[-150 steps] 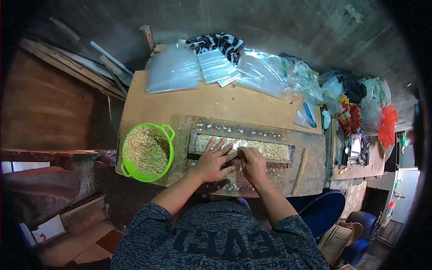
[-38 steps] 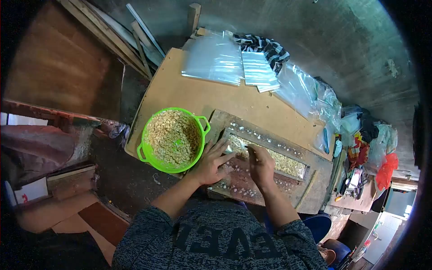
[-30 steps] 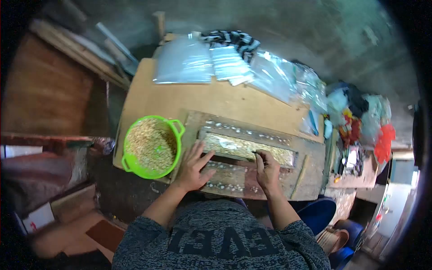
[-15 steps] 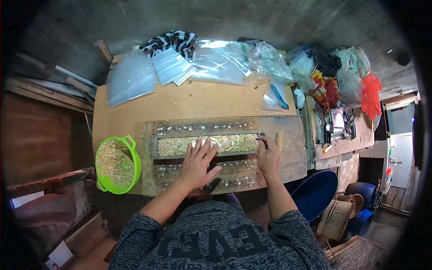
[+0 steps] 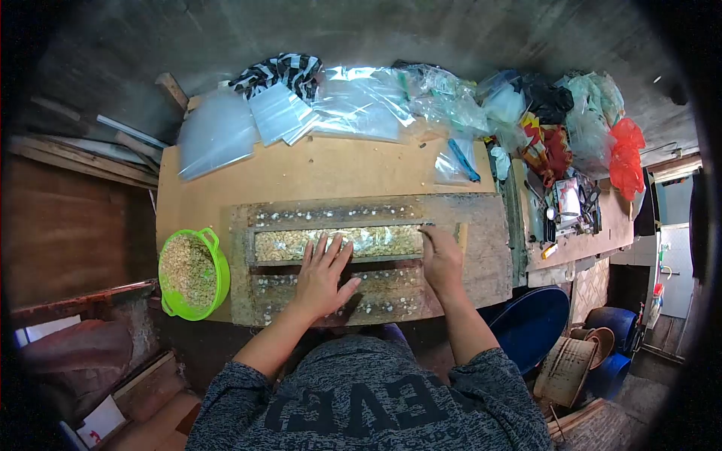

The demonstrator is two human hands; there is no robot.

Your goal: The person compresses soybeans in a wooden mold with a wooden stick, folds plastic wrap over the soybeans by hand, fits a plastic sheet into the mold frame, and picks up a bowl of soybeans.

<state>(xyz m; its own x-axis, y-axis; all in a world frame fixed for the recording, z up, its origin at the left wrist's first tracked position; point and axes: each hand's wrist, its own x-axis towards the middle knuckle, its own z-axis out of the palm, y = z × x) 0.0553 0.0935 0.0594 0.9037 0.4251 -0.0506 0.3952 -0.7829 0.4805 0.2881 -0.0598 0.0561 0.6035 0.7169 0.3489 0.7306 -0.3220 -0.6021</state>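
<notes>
A long wooden frame (image 5: 338,261) lies on a stained board (image 5: 376,297), packed with pale chopped pieces (image 5: 282,246) under what looks like clear plastic. My left hand (image 5: 323,282) is spread, its fingertips resting on the packed surface left of the middle. At the frame's right end is my right hand (image 5: 442,259), its fingers bent together at the corner; what they grip, if anything, is hidden. A green basket (image 5: 224,278) holding more of the pale pieces stands at the table's left edge.
Clear plastic sheets (image 5: 214,135) and bags (image 5: 444,98) line the back of the table. A blue cutter (image 5: 464,160) lies at the back right. Beside the frame's right end is a thin wooden strip (image 5: 462,236). A red bag (image 5: 626,158) hangs farther right.
Since the earlier frames, my right hand has moved from the middle of the frame to its right end. My left hand stays spread over the left part. The camera view has also shifted.
</notes>
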